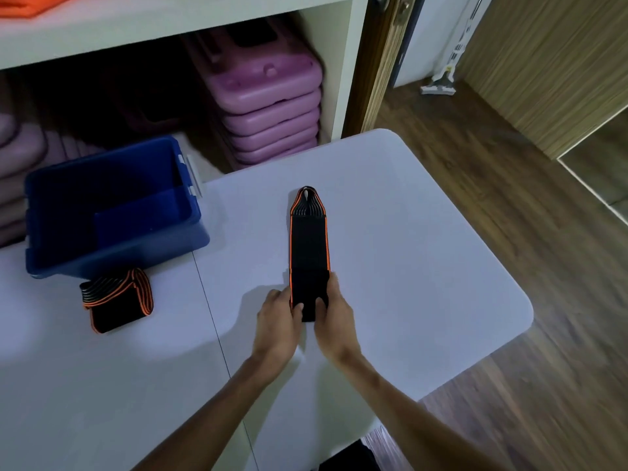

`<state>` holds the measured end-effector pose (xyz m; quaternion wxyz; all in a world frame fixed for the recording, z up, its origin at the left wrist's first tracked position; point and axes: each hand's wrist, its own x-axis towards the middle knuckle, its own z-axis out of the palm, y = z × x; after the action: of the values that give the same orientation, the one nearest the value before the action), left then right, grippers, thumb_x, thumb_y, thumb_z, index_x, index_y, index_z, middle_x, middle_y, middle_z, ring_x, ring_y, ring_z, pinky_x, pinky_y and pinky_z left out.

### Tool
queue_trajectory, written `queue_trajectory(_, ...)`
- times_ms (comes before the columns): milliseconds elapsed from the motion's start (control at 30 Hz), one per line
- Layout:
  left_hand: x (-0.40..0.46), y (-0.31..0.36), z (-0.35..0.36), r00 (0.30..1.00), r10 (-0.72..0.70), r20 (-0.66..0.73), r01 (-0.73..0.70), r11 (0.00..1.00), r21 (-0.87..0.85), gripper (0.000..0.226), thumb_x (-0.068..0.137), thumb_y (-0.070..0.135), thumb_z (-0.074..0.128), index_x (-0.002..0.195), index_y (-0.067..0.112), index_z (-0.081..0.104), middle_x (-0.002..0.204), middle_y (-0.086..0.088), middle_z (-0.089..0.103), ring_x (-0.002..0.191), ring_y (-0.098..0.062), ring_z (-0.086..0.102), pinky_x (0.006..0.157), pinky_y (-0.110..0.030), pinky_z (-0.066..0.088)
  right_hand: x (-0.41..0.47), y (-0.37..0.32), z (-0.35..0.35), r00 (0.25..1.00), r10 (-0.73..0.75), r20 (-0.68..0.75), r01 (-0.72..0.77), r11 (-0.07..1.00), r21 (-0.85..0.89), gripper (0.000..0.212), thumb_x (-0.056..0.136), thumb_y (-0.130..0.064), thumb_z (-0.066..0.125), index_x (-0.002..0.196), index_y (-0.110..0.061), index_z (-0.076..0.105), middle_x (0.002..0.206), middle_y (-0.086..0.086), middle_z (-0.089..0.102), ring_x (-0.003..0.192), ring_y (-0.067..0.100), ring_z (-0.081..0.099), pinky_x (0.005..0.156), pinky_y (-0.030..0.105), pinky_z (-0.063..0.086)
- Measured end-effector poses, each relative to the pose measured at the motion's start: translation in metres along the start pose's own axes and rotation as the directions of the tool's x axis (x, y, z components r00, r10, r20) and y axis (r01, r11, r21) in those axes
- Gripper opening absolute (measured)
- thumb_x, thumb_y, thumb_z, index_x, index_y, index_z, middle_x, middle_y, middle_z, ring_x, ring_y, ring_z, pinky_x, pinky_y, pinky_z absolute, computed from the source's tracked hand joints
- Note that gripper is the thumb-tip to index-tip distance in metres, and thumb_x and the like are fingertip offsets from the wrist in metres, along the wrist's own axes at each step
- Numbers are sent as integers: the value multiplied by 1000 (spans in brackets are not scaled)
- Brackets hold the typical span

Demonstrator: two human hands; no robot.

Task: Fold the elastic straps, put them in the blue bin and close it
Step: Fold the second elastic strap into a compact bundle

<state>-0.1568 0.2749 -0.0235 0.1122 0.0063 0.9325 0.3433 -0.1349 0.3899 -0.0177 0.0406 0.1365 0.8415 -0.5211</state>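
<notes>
On white table, strap folding underway.
Left of the flat strap: open blue bin, only a blue panel visible inside, no readable writing; folded strap just in front of it. Flat strap at table centre; left hand and right hand pinch its near end, close together.

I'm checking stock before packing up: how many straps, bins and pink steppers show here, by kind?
Elastic straps: 2, a folded strap beside the bin and a long strap gripped by the left hand and right hand
Blue bin: 1, no lid on it
Pink steppers, rightmost stack: 6
Total: 9
</notes>
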Motion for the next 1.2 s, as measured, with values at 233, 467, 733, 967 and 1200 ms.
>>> queue_trajectory(233, -8, 1, -3, 1000, 3, 0, -3, 996, -86, 43, 90, 3, 51, 128, 24, 49, 98, 2, 61, 89, -15, 62, 81, -29, 54, -5, 4, 5, 1000, 8, 22, -9, 999, 40, 68, 83, 9, 25, 139, -29, 28, 118, 1, 53, 89, 7, 61, 70, 7, 48)
queue_trajectory(467, 20, -15, -18, 979, 197, 46, -200, 976, 89, 54, 93, 34, 56, 142, 22, 38, 133, 0, 47, 119, -20, 48, 93, -40, 50, 1, 19, -14, 995, -26, 95, 48, 971, -236, 70, 93, -11, 44, 154, -30, 14, 158, 1, 23, 144, 24, 21, 116, 37, 29)
queue_trajectory(733, 51, -20, -21, 912, 330, 245, -356, 932, 68, 44, 95, 26, 55, 138, 15, 48, 126, 5, 50, 115, -13, 51, 96, -31, 46, 26, 23, -32, 969, -78, 236, 174, 891, -420, 54, 101, -17, 43, 153, -17, 27, 158, -1, 30, 143, 20, 26, 116, 32, 31)
queue_trajectory(967, 47, -23, -18, 890, 391, 234, -436, 880, 187, 42, 98, 31, 49, 140, 36, 44, 124, 11, 52, 113, -10, 52, 84, -32, 52, 22, 31, -35, 961, -154, 230, 238, 883, -404, 57, 101, -20, 43, 155, -24, 22, 161, -2, 22, 140, 22, 34, 111, 36, 37)
queue_trajectory(1200, 42, -32, -33, 761, 397, 512, -558, 804, 206, 69, 95, 20, 47, 152, 34, 11, 162, 4, 3, 149, -13, 4, 119, -31, 23, 19, 53, -54, 837, -312, 450, 530, 669, -522, 73, 83, -21, 47, 153, -27, 27, 164, -6, 11, 143, 17, 30, 103, 35, 42)
